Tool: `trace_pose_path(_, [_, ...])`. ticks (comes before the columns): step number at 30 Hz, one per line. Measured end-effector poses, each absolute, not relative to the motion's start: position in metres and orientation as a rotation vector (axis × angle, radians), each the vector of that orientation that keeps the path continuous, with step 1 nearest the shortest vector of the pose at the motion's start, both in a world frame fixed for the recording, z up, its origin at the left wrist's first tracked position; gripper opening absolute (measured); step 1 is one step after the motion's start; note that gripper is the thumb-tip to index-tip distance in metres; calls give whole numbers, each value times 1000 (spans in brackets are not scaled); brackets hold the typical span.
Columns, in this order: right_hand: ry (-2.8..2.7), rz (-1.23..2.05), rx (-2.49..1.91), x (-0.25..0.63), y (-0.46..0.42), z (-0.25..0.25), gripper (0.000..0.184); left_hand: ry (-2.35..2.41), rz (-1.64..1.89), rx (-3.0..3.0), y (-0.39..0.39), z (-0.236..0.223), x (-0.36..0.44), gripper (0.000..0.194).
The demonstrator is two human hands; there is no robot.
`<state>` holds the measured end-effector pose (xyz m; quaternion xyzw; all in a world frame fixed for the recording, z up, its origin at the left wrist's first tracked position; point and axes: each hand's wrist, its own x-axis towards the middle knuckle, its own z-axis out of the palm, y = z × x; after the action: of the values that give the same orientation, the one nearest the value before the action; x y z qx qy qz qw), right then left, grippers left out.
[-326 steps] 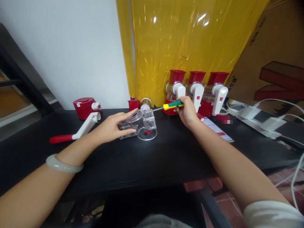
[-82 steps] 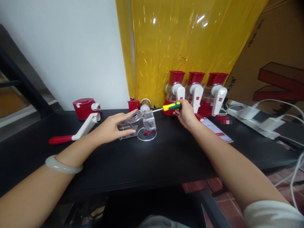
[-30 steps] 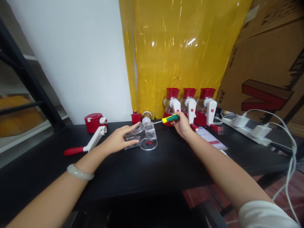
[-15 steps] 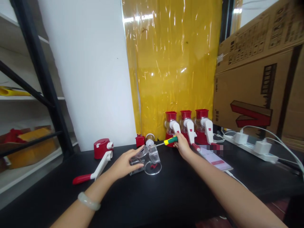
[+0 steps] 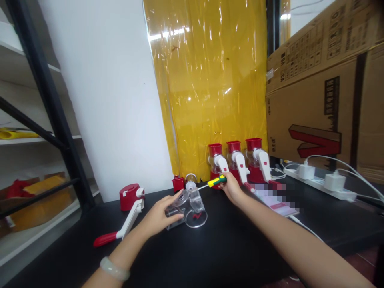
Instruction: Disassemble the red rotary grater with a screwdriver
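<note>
1. The left hand (image 5: 162,216) braces a clear body (image 5: 196,202) of see-through plastic on the black tabletop (image 5: 186,256); its thumb and fingers are spread apart, clasping the piece from either side.

2. The right hand (image 5: 231,187) has its fingers closed around the rear of a green-and-yellow screwdriver (image 5: 216,181). The shaft points left, to the far side of the clear body; whether the tip is seated in anything cannot be told.

3. A slip looks like the main risk: if the tip sits off-centre or the push comes at an angle, it could skid over the smooth plastic – perhaps scratching it or jabbing towards the left fingers.

4. The clear body could also twist under a turning force, since only one hand appears to steady it and its surface is likely slick.

5. Pressing too hard might crack the plastic around the point of contact.

6. Just behind stand a metal drum (image 5: 191,181) and a small red part (image 5: 178,183); a sudden jerk could knock either over.

7. Off to the left, the white crank with a red handle (image 5: 105,239) lies beside a red base (image 5: 127,198) – well clear of the tool.
</note>
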<state>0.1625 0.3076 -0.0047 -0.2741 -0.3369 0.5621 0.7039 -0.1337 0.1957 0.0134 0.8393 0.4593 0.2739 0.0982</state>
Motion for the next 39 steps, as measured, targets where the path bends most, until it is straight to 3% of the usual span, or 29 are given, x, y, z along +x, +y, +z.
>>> trace_pose_path(9, [-781, 1262, -623, 164, 309, -6, 24, 1363, 814, 2506, 199, 13, -134, 79])
trace_pose_path(15, [-955, 1086, -754, 168, 316, -11, 38, 1358, 826, 2503, 199, 11, -135, 79])
trace_pose_path(28, [-835, 1214, -690, 167, 305, 0, 12, 1380, 820, 2530, 197, 11, -134, 78])
trace_pose_path(39, [-890, 1157, -709, 170, 312, -3, 23, 1391, 798, 2537, 199, 11, -133, 78])
